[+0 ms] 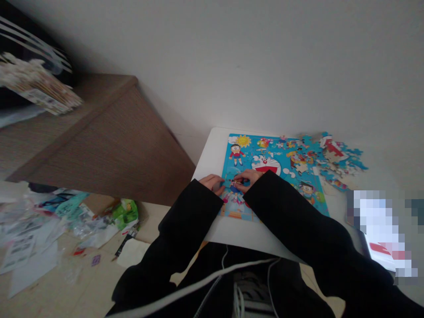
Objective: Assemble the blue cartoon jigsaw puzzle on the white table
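A blue cartoon jigsaw puzzle (288, 176) lies on a small white table, partly filled in, with a big white-faced, red-mouthed character in its middle. My left hand (212, 182) rests at the puzzle's left edge, thumb and fingers apart and curved, nothing seen between them. Over the lower left of the picture, my right hand (250, 177) is pinched at a small puzzle piece (236, 181) beside a cartoon figure. The fingers hide part of that piece, and I cannot tell whether it lies flat or is lifted. Black sleeves cover both forearms.
Loose puzzle pieces (338, 154) are heaped at the puzzle's right side. A lit screen (380, 238), partly blurred out, stands at the table's right. A brown wooden cabinet (139, 141) holds bundled cotton swabs (49, 86). Bags and papers (82, 216) litter the floor. A white cable (198, 287) crosses my lap.
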The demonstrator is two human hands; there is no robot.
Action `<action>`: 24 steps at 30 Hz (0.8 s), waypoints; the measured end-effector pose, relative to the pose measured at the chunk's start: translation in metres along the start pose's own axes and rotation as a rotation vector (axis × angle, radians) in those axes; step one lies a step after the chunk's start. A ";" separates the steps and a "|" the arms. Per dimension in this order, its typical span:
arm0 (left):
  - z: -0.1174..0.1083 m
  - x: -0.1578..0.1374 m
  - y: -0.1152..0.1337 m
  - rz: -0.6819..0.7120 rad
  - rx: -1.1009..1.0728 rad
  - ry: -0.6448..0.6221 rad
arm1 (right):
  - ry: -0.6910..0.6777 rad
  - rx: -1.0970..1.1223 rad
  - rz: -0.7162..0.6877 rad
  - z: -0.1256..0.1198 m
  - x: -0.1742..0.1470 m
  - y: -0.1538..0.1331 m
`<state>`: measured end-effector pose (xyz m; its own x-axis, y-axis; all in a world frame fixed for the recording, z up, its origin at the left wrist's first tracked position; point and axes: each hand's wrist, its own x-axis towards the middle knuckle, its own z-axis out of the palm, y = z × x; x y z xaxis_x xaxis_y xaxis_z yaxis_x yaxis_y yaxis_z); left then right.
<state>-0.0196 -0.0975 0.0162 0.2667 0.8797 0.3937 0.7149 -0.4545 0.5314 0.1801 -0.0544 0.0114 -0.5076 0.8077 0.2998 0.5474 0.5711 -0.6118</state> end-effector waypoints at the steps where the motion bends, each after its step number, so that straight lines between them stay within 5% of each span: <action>1: 0.001 0.000 -0.001 0.002 0.005 0.002 | 0.002 0.006 0.006 0.000 0.000 0.000; 24: -0.013 0.005 -0.010 0.209 0.109 -0.097 | 0.058 0.112 -0.015 0.004 -0.001 0.010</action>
<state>-0.0340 -0.0904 0.0229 0.4725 0.7801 0.4100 0.7021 -0.6144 0.3599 0.1829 -0.0502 0.0024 -0.4738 0.8084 0.3492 0.4605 0.5655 -0.6843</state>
